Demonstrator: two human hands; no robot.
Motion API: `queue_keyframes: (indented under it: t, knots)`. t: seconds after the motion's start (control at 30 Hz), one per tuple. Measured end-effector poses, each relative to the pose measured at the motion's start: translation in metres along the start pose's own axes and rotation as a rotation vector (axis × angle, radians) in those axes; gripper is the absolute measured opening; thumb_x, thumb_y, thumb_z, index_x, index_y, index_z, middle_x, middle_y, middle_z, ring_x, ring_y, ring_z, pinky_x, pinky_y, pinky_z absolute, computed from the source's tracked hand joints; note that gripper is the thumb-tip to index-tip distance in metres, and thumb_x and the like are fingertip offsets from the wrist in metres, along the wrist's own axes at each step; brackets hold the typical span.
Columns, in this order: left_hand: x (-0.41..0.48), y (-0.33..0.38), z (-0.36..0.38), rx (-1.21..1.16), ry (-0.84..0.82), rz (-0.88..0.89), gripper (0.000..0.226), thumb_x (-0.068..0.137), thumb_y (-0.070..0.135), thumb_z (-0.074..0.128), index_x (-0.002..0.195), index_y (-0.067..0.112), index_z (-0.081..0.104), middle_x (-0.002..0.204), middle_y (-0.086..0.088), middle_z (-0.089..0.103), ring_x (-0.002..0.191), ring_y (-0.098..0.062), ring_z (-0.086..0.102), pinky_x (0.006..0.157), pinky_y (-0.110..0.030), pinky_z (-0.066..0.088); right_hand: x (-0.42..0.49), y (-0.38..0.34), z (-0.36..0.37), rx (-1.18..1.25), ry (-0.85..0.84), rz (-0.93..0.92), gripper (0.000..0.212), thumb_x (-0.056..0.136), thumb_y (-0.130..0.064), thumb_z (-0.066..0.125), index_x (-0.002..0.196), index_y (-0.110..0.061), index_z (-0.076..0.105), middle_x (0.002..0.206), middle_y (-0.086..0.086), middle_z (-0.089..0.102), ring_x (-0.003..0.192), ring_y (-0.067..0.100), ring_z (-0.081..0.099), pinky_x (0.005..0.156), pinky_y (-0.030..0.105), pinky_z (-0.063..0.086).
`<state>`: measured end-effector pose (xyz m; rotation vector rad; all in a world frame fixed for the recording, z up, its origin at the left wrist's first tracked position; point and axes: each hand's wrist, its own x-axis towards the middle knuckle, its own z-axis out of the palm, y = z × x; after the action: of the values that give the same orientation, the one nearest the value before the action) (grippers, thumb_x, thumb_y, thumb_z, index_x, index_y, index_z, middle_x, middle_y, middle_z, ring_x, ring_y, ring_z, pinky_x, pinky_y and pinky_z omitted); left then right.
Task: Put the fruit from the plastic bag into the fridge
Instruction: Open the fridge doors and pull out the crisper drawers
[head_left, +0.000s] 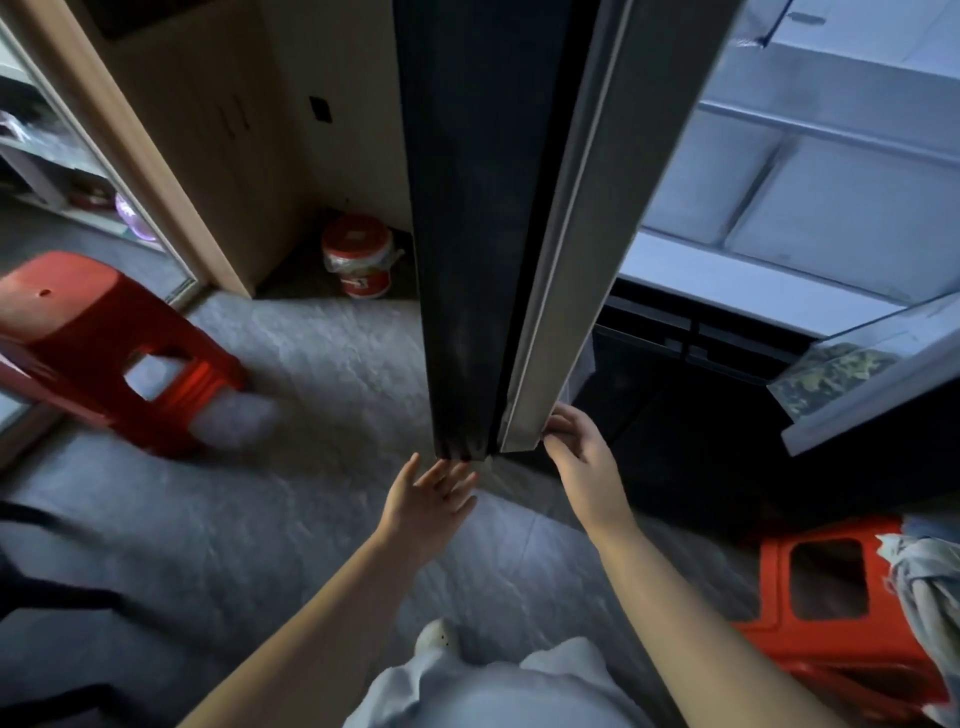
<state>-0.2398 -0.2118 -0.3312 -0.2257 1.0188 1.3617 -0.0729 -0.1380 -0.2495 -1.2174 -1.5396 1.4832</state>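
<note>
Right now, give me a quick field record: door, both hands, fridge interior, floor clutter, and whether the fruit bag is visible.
fridge door: open, its bottom edge toward the camera
right hand: fingers curled on the door's lower corner
left hand: open, empty, just below the door's bottom edge; contact not clear
fridge interior: pale drawers in view, contents not discernible
floor clutter: red stool to the left, a second red stool at right with cloth beside it, red-lidded jar by the wall
fruit bag: not in view
</note>
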Motion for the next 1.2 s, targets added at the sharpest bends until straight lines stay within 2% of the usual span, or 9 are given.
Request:
queue_keyframes:
  t: [0.13,0.23,0.47,0.63,0.77,0.9,1.0,1.1,1.2]
  knots:
    - [-0.001,0.022,-0.024,-0.009,0.027,0.04,0.053,0.096,0.048,0.034,0.132,0.011,0.044,0.123,-0.01,0.056,0.125,-0.03,0.048,0.101,-0.046,0.04,0.0,-0.004,0.015,-0.156,0.106,-0.158,0.036,0.092,-0.008,0.053,0.124,-0.023,0.052,0.115,-0.009,0.059,0.107,0.002,0.056,0.093,0.017,0.045]
    - [-0.002,0.038,-0.036,-0.016,0.032,0.076,0.04,0.097,0.044,0.037,0.119,0.013,0.05,0.126,-0.009,0.055,0.111,-0.026,0.057,0.09,-0.042,0.048,0.007,-0.017,0.024,-0.225,0.169,-0.298,0.037,0.09,-0.002,0.054,0.123,-0.02,0.052,0.112,-0.008,0.056,0.106,0.004,0.056,0.092,0.017,0.045]
    - [-0.002,0.08,-0.046,-0.15,0.065,0.065,0.031,0.098,0.041,0.033,0.099,0.021,0.056,0.107,-0.002,0.059,0.098,-0.025,0.058,0.091,-0.041,0.039,0.041,-0.018,0.039,-0.77,-0.027,-0.466,0.05,0.089,-0.006,0.055,0.136,-0.022,0.047,0.15,-0.005,0.031,0.139,0.012,0.025,0.11,0.029,0.031]
    - [-0.006,0.099,-0.059,-0.216,0.061,0.11,0.033,0.098,0.038,0.034,0.108,0.016,0.056,0.108,-0.006,0.062,0.112,-0.029,0.052,0.11,-0.046,0.027,0.047,-0.015,0.063,-0.93,-0.077,-0.545,0.049,0.085,-0.002,0.056,0.131,-0.018,0.05,0.152,0.002,0.029,0.138,0.022,0.029,0.108,0.029,0.026]
    - [-0.01,0.108,-0.059,-0.169,0.139,0.146,0.026,0.097,0.035,0.036,0.101,0.019,0.057,0.107,-0.004,0.06,0.105,-0.026,0.055,0.096,-0.04,0.037,0.05,-0.012,0.083,-0.926,-0.057,-0.571,0.054,0.082,-0.001,0.058,0.132,-0.021,0.049,0.149,0.003,0.033,0.134,0.021,0.032,0.107,0.027,0.024]
    - [-0.043,0.087,-0.032,0.302,0.36,0.401,0.012,0.087,0.021,0.048,0.088,0.014,0.057,0.087,-0.006,0.06,0.074,-0.017,0.055,0.064,-0.026,0.042,0.055,-0.013,0.092,-0.945,-0.071,-0.61,0.057,0.081,-0.002,0.058,0.133,-0.022,0.047,0.147,0.005,0.035,0.131,0.023,0.034,0.106,0.03,0.027]
    - [-0.069,0.072,-0.004,0.789,0.204,0.772,0.017,0.09,0.012,0.052,0.101,0.023,0.061,0.1,0.006,0.062,0.091,-0.008,0.059,0.078,-0.018,0.046,0.057,-0.014,0.097,-0.932,-0.102,-0.608,0.061,0.083,-0.005,0.054,0.14,-0.023,0.041,0.149,0.006,0.033,0.133,0.022,0.03,0.108,0.033,0.027]
    - [-0.069,0.077,0.012,1.426,0.128,1.195,0.042,0.09,0.019,0.052,0.132,0.02,0.046,0.133,0.007,0.047,0.126,-0.006,0.04,0.105,-0.021,0.033,0.06,-0.015,0.099,-0.914,-0.084,-0.622,0.06,0.084,-0.004,0.052,0.141,-0.014,0.039,0.147,0.006,0.038,0.135,0.018,0.028,0.112,0.039,0.03]
    - [-0.052,0.088,0.024,1.829,0.195,1.232,0.065,0.093,0.031,0.042,0.149,0.013,0.013,0.157,-0.002,0.012,0.145,-0.016,0.0,0.117,-0.032,0.006,0.07,-0.019,0.091,-0.925,-0.101,-0.658,0.055,0.087,-0.007,0.053,0.14,-0.012,0.041,0.146,0.003,0.039,0.14,0.016,0.026,0.113,0.041,0.029]
